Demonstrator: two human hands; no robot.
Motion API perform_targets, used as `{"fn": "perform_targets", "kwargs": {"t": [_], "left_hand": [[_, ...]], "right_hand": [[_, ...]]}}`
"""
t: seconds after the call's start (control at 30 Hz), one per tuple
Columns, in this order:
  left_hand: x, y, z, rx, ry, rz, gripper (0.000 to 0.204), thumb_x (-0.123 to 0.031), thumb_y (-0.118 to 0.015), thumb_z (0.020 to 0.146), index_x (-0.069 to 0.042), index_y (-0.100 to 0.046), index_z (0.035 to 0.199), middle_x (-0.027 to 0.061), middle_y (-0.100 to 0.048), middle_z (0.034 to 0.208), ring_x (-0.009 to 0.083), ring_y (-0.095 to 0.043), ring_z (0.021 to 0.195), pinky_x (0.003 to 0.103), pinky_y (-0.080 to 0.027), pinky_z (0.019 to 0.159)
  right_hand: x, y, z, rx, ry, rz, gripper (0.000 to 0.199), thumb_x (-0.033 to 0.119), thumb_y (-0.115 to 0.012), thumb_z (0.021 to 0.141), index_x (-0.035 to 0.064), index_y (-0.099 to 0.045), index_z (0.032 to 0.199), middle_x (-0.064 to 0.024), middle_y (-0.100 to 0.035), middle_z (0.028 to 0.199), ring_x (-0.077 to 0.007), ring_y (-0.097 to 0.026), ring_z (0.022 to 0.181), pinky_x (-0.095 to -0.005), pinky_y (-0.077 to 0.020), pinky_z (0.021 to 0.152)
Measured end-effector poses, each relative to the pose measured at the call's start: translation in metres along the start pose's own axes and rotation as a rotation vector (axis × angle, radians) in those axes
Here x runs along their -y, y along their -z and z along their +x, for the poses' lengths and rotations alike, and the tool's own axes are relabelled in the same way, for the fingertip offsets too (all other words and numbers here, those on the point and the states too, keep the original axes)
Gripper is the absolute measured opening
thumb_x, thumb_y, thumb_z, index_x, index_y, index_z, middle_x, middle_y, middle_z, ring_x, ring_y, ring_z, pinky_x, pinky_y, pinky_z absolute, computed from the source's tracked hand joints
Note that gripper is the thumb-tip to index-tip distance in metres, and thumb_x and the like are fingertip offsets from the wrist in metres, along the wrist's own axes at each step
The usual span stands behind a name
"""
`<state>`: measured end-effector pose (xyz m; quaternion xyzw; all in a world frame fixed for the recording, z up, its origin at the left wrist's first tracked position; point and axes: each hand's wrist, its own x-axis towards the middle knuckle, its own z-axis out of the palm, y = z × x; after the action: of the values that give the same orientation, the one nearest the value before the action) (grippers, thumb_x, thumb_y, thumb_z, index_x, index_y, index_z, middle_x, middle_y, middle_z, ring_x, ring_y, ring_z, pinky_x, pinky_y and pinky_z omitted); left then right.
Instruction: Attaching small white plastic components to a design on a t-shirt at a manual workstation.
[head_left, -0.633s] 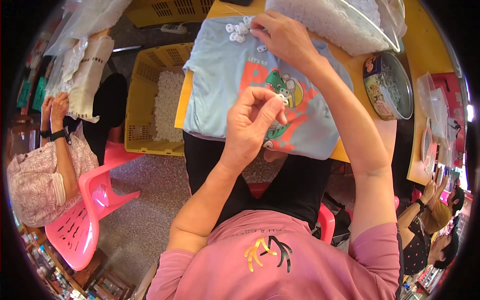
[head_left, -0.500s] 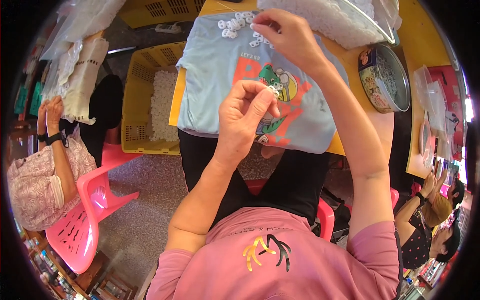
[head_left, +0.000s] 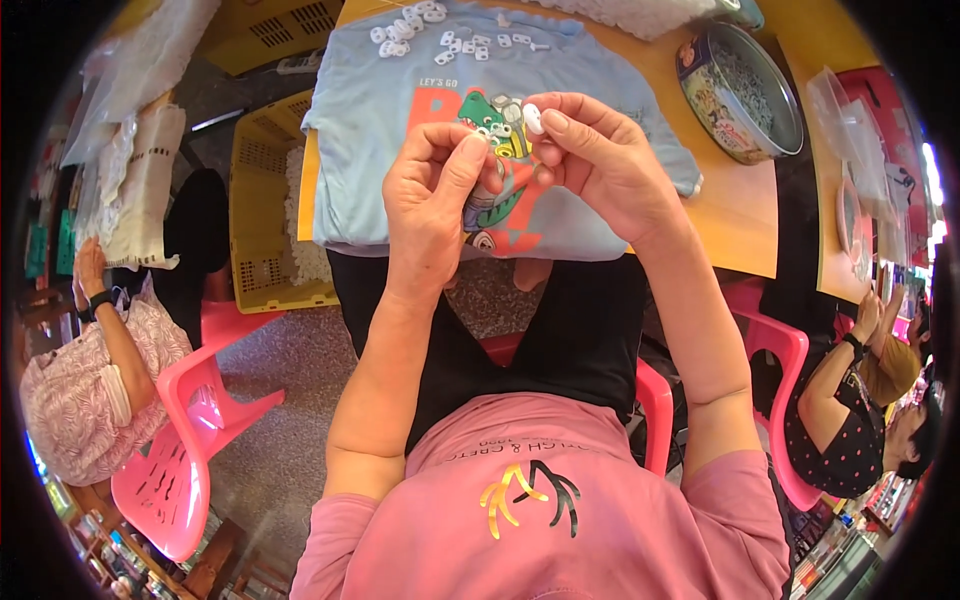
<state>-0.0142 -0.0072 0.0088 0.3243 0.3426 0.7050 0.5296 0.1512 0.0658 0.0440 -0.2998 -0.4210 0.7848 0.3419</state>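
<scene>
In front of me my left hand (head_left: 432, 205) pinches a small white plastic piece (head_left: 492, 137) between thumb and fingers; the fingertips partly cover it. Close beside it, my right hand (head_left: 615, 170) holds an oval white plastic piece with holes (head_left: 534, 120) between thumb and forefinger. The two pieces are near each other, with a narrow gap between the hands. Beneath both hands a light blue T-shirt (head_left: 350, 190) with a cartoon print is spread on the table. Several loose white pieces (head_left: 466, 44) like these lie on its far part.
A round tin (head_left: 720, 110) of small metal parts stands on the yellow table (head_left: 735, 225) at right. White pieces fill part of a yellow crate (head_left: 258, 200) at left. Pink chairs (head_left: 190, 430) flank me. A person (head_left: 100, 380) sits at left, others (head_left: 840, 430) at right.
My right hand has come back from the loose pieces on the T-shirt, bringing an oval white piece beside my left hand. My left hand still pinches its piece. The view has shifted.
</scene>
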Motion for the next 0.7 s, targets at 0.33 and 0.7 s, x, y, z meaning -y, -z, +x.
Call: {"fn": "perform_targets", "kwargs": {"t": [0.33, 0.7], "left_hand": [[0.0012, -0.0006, -0.0016, 0.018, -0.013, 0.071, 0.008, -0.01, -0.061, 0.097, -0.003, -0.057, 0.099, 0.0035, -0.062, 0.08, 0.0085, -0.059, 0.071, 0.022, -0.049, 0.068], [-0.0004, -0.0045, -0.0031, 0.049, -0.03, 0.028, 0.006, -0.009, -0.059, 0.097, -0.003, -0.057, 0.098, 0.0033, -0.062, 0.082, 0.0077, -0.058, 0.072, 0.022, -0.05, 0.068]], "right_hand": [[-0.0073, 0.0032, -0.0076, -0.032, 0.035, -0.062, 0.024, 0.016, -0.056, 0.099, -0.0001, -0.061, 0.116, -0.0021, -0.06, 0.088, -0.0097, -0.058, 0.079, -0.0276, -0.0515, 0.071], [-0.0048, 0.0027, -0.0086, -0.041, 0.097, -0.293, 0.027, 0.02, -0.053, 0.102, 0.0, -0.057, 0.119, -0.0048, -0.063, 0.097, -0.0136, -0.064, 0.088, -0.0287, -0.053, 0.078]]}}
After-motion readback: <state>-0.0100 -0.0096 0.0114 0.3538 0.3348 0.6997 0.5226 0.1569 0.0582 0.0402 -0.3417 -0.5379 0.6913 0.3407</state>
